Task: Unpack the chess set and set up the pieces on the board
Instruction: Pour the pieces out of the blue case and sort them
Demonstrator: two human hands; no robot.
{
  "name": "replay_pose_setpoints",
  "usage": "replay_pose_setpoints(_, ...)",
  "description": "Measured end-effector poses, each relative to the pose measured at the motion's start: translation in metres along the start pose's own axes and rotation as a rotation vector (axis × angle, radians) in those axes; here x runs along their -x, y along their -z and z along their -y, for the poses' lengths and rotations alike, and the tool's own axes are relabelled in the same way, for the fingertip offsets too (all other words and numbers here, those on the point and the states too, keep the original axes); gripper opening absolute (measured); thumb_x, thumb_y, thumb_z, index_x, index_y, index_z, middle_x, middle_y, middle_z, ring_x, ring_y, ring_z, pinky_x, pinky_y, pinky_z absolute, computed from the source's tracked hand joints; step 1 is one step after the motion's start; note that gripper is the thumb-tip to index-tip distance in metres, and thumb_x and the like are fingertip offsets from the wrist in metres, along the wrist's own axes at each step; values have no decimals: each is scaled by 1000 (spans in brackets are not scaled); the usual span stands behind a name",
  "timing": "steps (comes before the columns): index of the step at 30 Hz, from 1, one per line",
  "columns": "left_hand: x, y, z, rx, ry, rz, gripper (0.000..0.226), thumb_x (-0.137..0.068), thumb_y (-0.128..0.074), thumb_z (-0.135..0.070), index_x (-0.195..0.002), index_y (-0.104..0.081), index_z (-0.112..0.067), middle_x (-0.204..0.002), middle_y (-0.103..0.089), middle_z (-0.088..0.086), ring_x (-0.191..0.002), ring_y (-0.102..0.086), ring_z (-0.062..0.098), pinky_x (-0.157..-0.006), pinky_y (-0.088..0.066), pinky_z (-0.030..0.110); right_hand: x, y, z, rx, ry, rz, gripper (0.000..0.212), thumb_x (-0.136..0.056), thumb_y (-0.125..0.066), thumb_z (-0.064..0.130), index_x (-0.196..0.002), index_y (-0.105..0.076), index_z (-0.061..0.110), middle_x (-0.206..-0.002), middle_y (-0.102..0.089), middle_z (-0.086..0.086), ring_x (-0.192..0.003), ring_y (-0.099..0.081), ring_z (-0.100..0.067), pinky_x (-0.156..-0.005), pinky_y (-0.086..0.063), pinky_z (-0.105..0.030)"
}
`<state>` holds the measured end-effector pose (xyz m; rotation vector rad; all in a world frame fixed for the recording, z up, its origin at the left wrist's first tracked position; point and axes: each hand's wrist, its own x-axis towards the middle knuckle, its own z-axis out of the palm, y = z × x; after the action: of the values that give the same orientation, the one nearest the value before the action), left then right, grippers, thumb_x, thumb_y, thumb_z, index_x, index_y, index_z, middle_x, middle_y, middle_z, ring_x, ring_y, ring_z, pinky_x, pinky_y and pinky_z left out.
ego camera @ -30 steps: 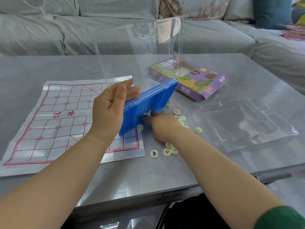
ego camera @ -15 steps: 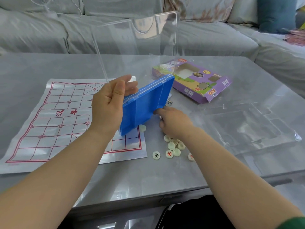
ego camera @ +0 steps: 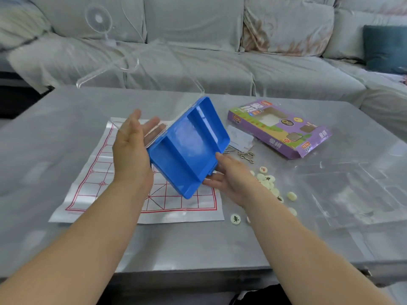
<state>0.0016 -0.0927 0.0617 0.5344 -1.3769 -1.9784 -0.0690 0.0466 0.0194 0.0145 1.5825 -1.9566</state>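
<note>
Right grip [ego camera: 229, 175] holds the tilted glossy blue tray [ego camera: 187, 146], clear lid [ego camera: 136, 93] open.

One head-worn view — looking forward and down across the table [ego camera: 198, 249] toward the sofa [ego camera: 198, 62] — close above it

Grey sofa [ego camera: 198, 62], fan [ego camera: 98, 18], teal cushion [ego camera: 384, 48]

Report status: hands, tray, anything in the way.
Left hand open, flat against blue tray. Right hand grips its lower edge. Tray tilted over board, empty. Pieces loose on table right of board; nothing blocking.
</note>
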Motion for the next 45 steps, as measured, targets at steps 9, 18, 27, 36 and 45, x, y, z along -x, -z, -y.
replay_pose_setpoints(9,15,45,-1,-434,-46,288,38,-96,-32,-32,-132,-29,-42,-117,-42,-26,-103,-48,-7,-105,-38,41,11,-23,-10,-158,17,-82,20,-99,-30,20,-112,-45,15,-96,-57,-2,-95,-55,-23,-99,-42,-51)
replay_pose_setpoints(18,23,29,11,-909,-85,836,45,-95,-40,-21,-122,-18,-50,-138,-11,-27,-131,-11,-6,-102,-14,12,24,1,4,-267,-21,-221,37,-97,-34,37,-118,-53,14,-102,-65,-10,-79,-62,-25,-55,-55,-34)
replay_pose_setpoints(27,30,2,43,-961,-8,911,49,-92,-47,-25,-132,-26,-43,-151,-7,-19,-140,-8,4,-111,-14,23,31,39,12,-159,7,-145,42,-86,-57,24,-126,-47,16,-105,-65,-10,-84,-64,-29,-74,-53,-41)
replay_pose_setpoints(36,9,-7,62,-1224,-97,751,64,-90,-40,-42,-141,-1,-39,-153,10,-14,-142,1,12,-114,-12,35,3,80,47,-191,233,-340,26,-88,-50,4,-110,-47,18,-91,-59,-2,-73,-58,-17,-52,-54,-26)
replay_pose_setpoints(45,-18,19,103,-1706,-211,819,134,-23,38,-82,-143,6,-34,-153,16,-9,-141,14,12,-113,9,32,-72,133,96,-274,320,-536,35,-90,-47,7,-123,-38,17,-111,-52,-9,-79,-57,-21,-74,-54,-44)
